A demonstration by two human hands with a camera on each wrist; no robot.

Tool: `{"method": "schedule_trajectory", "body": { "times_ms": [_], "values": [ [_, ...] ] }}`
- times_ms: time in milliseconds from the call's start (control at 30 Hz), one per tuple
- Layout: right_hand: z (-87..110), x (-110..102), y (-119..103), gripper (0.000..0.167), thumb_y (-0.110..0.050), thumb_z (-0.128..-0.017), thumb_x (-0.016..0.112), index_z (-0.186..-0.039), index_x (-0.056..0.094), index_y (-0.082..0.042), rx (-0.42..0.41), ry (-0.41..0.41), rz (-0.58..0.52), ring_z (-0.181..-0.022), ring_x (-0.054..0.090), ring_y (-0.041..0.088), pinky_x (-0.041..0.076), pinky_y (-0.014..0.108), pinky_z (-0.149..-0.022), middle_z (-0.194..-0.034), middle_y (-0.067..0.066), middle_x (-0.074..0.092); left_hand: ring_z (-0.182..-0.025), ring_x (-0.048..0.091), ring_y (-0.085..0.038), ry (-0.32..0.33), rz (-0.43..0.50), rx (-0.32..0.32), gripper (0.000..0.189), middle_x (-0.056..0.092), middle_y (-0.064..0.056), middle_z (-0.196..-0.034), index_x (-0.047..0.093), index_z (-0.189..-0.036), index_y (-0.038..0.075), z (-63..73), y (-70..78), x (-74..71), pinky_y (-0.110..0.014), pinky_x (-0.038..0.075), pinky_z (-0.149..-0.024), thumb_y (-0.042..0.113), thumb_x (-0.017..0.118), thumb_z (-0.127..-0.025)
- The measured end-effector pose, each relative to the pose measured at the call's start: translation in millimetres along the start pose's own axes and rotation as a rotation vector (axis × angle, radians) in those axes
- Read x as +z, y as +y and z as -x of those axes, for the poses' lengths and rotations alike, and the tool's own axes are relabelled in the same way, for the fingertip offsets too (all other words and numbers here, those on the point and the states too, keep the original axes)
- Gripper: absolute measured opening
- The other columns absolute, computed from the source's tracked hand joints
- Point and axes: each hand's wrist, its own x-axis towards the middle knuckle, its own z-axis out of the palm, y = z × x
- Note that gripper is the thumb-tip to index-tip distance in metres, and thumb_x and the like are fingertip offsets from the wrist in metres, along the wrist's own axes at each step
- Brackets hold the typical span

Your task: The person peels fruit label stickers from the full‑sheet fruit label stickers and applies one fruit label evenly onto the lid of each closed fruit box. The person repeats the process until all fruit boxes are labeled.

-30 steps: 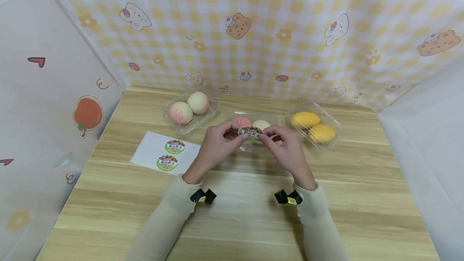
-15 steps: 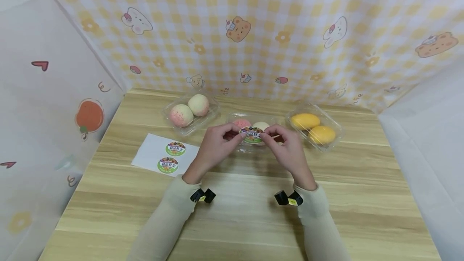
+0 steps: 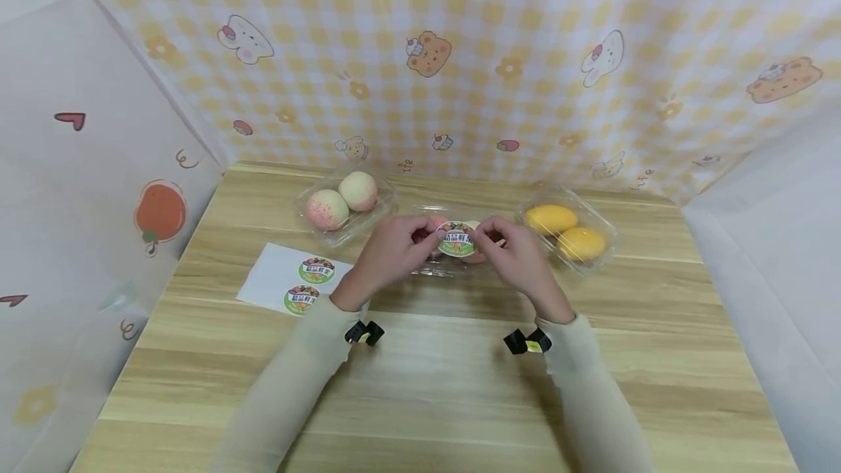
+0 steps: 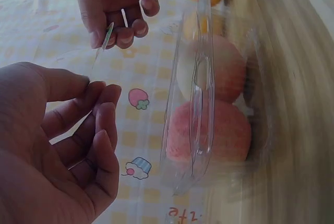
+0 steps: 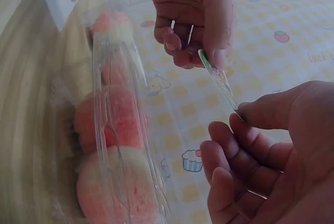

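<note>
A round fruit-label sticker [image 3: 458,245] is stretched between both hands. My left hand [image 3: 393,252] pinches its left edge between thumb and fingertips, and my right hand [image 3: 519,258] pinches its right edge. In the right wrist view the sticker [image 5: 218,79] appears nearly edge-on. Below and behind it sits a lidded clear plastic box [image 3: 453,271] holding two peaches, partly covered by the hands and sticker in the head view. In the left wrist view a pink peach [image 4: 201,132] and a paler peach [image 4: 229,70] show through the plastic.
A second clear box with two pale peaches [image 3: 328,210] stands back left. Another clear box with two yellow mangoes [image 3: 581,244] stands right. A white sheet [image 3: 269,272] bearing two like stickers lies left, near the left forearm. A checked cloth [image 3: 368,35] hangs behind the wooden table.
Both hands have lifted slightly with the sticker. Its printed face has turned more toward the head view. The boxes and the sheet have stayed in place.
</note>
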Motion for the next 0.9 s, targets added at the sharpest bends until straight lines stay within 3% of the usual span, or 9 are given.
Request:
{"method": "schedule_trajectory", "body": {
  "times_ms": [267, 533, 900],
  "values": [
    [-16.1, -6, 2, 0.02, -0.021, -0.11, 0.069, -0.097, 0.076, -0.007, 0.071, -0.111, 0.018, -0.071, 0.061, 0.02, 0.046, 0.034, -0.06, -0.083, 0.006, 0.072, -0.06, 0.053, -0.011, -0.123, -0.116, -0.045, 0.028, 0.063, 0.007, -0.069, 0.071, -0.083, 0.015, -17.0, -1.9, -7.7, -0.031, 0.043, -0.061, 0.027, 0.065, -0.108],
    [-25.9, -3, 3, 0.023, -0.027, -0.109, 0.068, -0.099, 0.073, -0.007, 0.144, -0.178, 0.101, -0.065, 0.058, 0.018, 0.045, 0.035, -0.056, -0.08, 0.004, 0.07, -0.056, 0.049, -0.011, -0.167, -0.2, -0.084, 0.034, 0.056, 0.006, -0.06, 0.062, -0.072, 0.016, -27.9, -5.7, -5.4, -0.028, 0.037, -0.057, 0.024, 0.064, -0.105],
    [-32.1, 1, 8, 0.026, -0.032, -0.108, 0.07, -0.096, 0.073, -0.009, 0.14, -0.203, 0.225, -0.058, 0.051, 0.016, 0.04, 0.033, -0.054, -0.07, 0.0, 0.061, -0.059, 0.054, -0.012, -0.228, -0.31, -0.128, 0.037, 0.059, 0.007, -0.06, 0.069, -0.072, 0.018, -36.9, -9.3, 1.5, -0.031, 0.041, -0.06, 0.03, 0.067, -0.107]
  ]
}}
